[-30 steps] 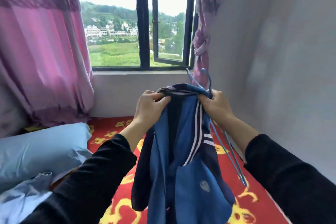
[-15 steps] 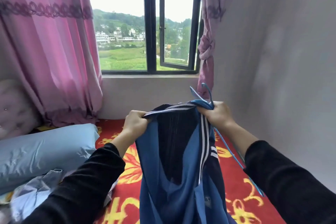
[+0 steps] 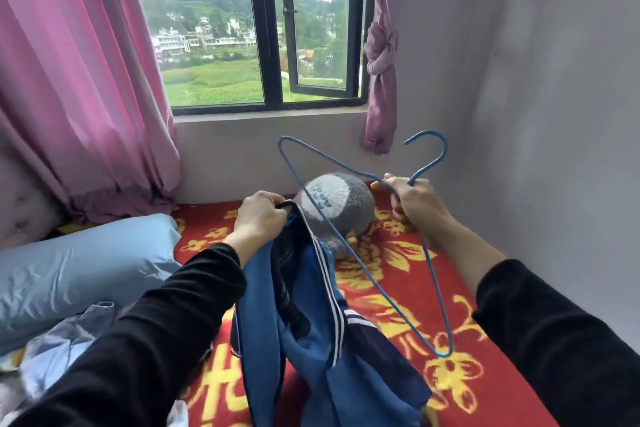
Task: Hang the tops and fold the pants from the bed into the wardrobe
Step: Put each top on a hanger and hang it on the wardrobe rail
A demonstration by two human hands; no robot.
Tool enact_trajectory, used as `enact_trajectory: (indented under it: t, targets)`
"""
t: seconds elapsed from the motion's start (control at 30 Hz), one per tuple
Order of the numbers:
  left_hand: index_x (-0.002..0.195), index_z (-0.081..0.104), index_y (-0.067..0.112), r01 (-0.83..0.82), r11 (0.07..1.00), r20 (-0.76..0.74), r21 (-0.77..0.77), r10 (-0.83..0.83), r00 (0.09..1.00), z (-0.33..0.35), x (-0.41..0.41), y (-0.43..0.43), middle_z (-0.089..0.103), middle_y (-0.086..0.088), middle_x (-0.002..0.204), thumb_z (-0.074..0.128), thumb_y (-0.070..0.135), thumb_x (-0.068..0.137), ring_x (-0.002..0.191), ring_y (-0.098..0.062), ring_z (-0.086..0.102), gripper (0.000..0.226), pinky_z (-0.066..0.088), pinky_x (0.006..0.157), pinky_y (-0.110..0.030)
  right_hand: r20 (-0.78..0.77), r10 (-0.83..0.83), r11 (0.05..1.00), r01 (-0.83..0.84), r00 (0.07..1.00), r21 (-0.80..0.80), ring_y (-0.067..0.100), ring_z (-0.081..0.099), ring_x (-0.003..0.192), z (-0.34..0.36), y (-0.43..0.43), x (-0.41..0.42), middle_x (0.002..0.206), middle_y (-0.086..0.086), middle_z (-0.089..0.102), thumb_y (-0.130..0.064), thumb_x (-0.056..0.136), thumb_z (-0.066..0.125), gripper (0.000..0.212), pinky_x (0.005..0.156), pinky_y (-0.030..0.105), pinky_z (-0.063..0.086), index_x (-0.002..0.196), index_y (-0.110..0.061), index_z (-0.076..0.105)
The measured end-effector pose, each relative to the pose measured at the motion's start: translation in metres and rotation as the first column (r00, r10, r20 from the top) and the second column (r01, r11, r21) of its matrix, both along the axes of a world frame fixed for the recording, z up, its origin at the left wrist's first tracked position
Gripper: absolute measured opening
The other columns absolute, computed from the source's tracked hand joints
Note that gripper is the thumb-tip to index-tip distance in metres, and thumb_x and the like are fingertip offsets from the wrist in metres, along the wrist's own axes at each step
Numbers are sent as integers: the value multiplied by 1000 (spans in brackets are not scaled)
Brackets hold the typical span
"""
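A blue and navy jacket (image 3: 311, 333) with white stripes hangs over the bed, and my left hand (image 3: 261, 217) grips its collar. My right hand (image 3: 414, 199) holds a thin blue wire hanger (image 3: 360, 262) at the base of its hook, to the right of the jacket. The hanger is free of the jacket and tilted, with its hook up by the wall and one shoulder end low near the bedspread. The wardrobe is not in view.
A red bedspread (image 3: 398, 291) with yellow flowers covers the bed. A grey plush toy (image 3: 337, 201) lies behind the jacket. A light blue pillow (image 3: 79, 270) and crumpled pale clothes (image 3: 65, 350) lie at the left. A grey wall (image 3: 536, 114) runs close on the right; pink curtains (image 3: 79, 80) flank the window.
My right hand has let go of the collar and pulled the hanger out to the right. The jacket now hangs from my left hand alone. The plush toy has come into view.
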State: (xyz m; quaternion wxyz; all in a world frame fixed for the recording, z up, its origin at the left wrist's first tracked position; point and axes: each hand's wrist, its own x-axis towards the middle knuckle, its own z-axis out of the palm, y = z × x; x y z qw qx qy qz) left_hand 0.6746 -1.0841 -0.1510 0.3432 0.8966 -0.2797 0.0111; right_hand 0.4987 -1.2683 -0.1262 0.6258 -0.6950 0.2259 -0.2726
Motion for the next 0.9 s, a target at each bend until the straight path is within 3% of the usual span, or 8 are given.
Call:
enact_trajectory:
  t: [0.13, 0.27, 0.47, 0.57, 0.63, 0.73, 0.8, 0.9]
  targets:
    - [89, 76, 20, -138, 990, -18, -6, 138, 990, -16, 18, 8, 71, -9, 93, 59, 34, 90, 90, -29, 63, 22, 45, 73, -27, -54, 202, 964, -189, 978, 189, 7, 16, 35, -14, -14, -20, 48, -5, 21, -29, 102, 40, 39, 36, 13, 14, 83, -5, 63]
    - [88, 74, 15, -196, 979, -97, -46, 191, 977, -29, 32, 19, 68, -10, 84, 59, 22, 91, 92, -32, 62, 16, 39, 69, -28, -347, 280, 960, -258, 895, 108, 8, 19, 39, -40, -18, -31, 49, -6, 25, -34, 98, 47, 38, 39, 18, 15, 75, -10, 64]
    - [80, 70, 11, -193, 970, -161, -146, 170, 972, -37, 27, 24, 67, -7, 75, 57, 29, 92, 77, -27, 60, 25, 43, 66, -33, -532, 232, 954, -297, 815, -40, 12, 25, 37, -72, -8, -20, 47, -1, 30, -30, 96, 55, 38, 39, 17, 19, 63, -12, 63]
    - [87, 76, 16, -142, 958, -206, -251, 90, 974, -31, 13, 17, 72, 0, 82, 61, 29, 91, 79, -17, 62, 21, 50, 75, -31, -498, 146, 955, -254, 855, -155, 12, 25, 33, -85, 13, 2, 44, 0, 31, -27, 98, 52, 43, 37, 18, 21, 58, -11, 59]
    - [78, 75, 12, -116, 954, -204, -275, 60, 977, -26, 5, 12, 68, -1, 72, 62, 30, 90, 70, -14, 58, 26, 47, 69, -29, -480, 68, 941, -217, 875, -261, 9, 32, 33, -92, 31, 19, 39, -6, 36, -25, 99, 50, 45, 39, 24, 25, 56, -13, 56]
    - [57, 58, 4, -130, 951, -241, -281, 61, 969, -14, -2, 15, 47, 1, 50, 62, 41, 90, 51, -14, 42, 49, 37, 58, -29, -541, -47, 887, -214, 840, -409, 23, 52, 60, -106, 52, 38, 59, 3, 53, -28, 98, 48, 42, 56, 30, 34, 58, -14, 50]
    - [63, 56, -1, -113, 949, -321, -293, 13, 947, -5, -7, 22, 45, -4, 50, 61, 52, 88, 50, -16, 41, 59, 38, 57, -30, -538, -53, 897, -196, 841, -395, 27, 49, 64, -112, 60, 44, 61, 6, 53, -27, 97, 47, 41, 60, 32, 32, 59, -13, 49]
    - [87, 73, -2, 48, 932, -534, -359, -247, 809, 6, -19, 33, 71, -21, 83, 67, 47, 85, 71, -25, 62, 49, 52, 70, -36, -387, -8, 971, -85, 922, -222, 13, 41, 44, -104, 69, 53, 36, -8, 44, -19, 94, 51, 45, 49, 29, 29, 49, -17, 55]
